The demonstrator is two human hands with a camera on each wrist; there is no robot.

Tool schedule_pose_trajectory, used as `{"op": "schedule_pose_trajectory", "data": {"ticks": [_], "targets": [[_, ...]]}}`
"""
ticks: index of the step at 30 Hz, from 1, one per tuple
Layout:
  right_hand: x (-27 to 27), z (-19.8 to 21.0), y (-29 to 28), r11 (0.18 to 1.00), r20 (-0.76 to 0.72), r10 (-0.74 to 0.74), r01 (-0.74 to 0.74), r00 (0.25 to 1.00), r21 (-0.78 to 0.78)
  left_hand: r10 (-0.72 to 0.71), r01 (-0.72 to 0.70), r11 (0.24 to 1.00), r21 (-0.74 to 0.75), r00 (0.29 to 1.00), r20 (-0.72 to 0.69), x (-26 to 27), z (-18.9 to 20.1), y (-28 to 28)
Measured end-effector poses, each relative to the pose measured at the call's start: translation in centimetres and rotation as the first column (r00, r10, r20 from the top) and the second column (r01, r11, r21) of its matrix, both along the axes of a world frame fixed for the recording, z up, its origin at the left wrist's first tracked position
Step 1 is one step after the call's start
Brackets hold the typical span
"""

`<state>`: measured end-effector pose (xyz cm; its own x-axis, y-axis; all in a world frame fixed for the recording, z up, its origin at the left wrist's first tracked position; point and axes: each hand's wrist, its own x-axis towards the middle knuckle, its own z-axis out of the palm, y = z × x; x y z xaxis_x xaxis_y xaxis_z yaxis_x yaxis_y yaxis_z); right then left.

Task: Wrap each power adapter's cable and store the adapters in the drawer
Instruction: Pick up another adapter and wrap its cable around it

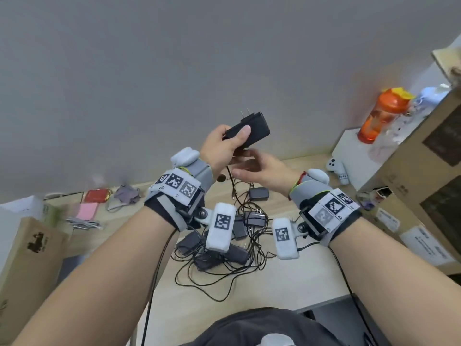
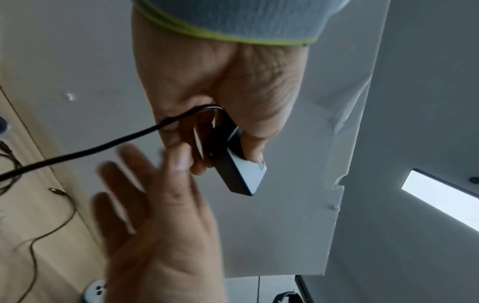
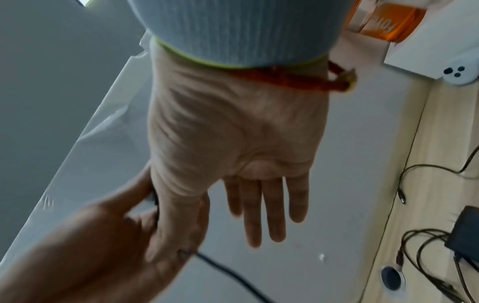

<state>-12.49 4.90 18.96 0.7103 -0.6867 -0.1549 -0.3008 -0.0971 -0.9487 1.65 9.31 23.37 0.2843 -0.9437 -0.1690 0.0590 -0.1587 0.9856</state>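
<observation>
Two hands are raised above the desk (image 1: 287,278). On the left, the left hand (image 1: 219,148) grips a black power adapter (image 1: 252,132), prongs up, thumb across its face. Its cable (image 2: 85,151) hangs toward the tangled pile of adapters (image 1: 232,236) below. Rightward, the right hand (image 1: 264,171) is spread flat, fingers (image 3: 259,205) straight, seemingly holding nothing, though blurred. An orange bottle (image 1: 381,113) stands far right.

"R2" is printed on the right wrist band (image 1: 339,217) beside its square markers; other labels are too blurred to read.
</observation>
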Motion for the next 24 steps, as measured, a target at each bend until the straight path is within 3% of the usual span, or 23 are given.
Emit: {"op": "schedule_pose_trajectory", "data": {"ticks": [3, 5, 8, 11, 18, 21, 24], "targets": [[1.3, 0.1, 1.2, 0.989, -0.096, 0.144, -0.146, 0.985, -0.015, -0.009, 0.009, 1.0, -0.018, 1.0, 0.006, 0.0, 1.5, 0.0], [1.6, 1.1, 1.5, 0.994, -0.075, 0.107, -0.108, 0.991, -0.014, -0.027, 0.028, 1.0, -0.013, 0.997, 0.065, 0.9, 2.0, 0.3], [0.8, 2.4, 0.0, 0.989, -0.091, -0.033, 0.019, 0.995, -0.15, -0.054, 0.048, 0.998, 0.045, 0.988, 0.144, 3.2, 2.3, 1.2], [0.1, 4.2, -1.2, 0.988, 0.003, -0.086, 0.086, 0.996, -0.129, -0.092, 0.08, 0.992, 0.094, 0.988, 0.124, 5.1, 2.9, 2.3], [1.6, 6.7, -0.5, 0.984, 0.055, -0.04, 0.049, 0.998, -0.174, -0.132, 0.131, 0.984, 0.119, 0.991, 0.002, 6.3, 3.7, 2.9], [2.4, 6.9, 0.2, 0.983, 0.061, -0.017, 0.027, 0.998, -0.181, -0.147, 0.132, 0.976, 0.174, 0.986, 0.076, 6.7, 3.5, 2.7], [2.8, 7.1, 0.3, 0.981, 0.05, -0.021, 0.03, 0.999, -0.192, -0.09, 0.073, 0.989, 0.132, 0.987, 0.133, 6.8, 3.1, 2.4]]}}
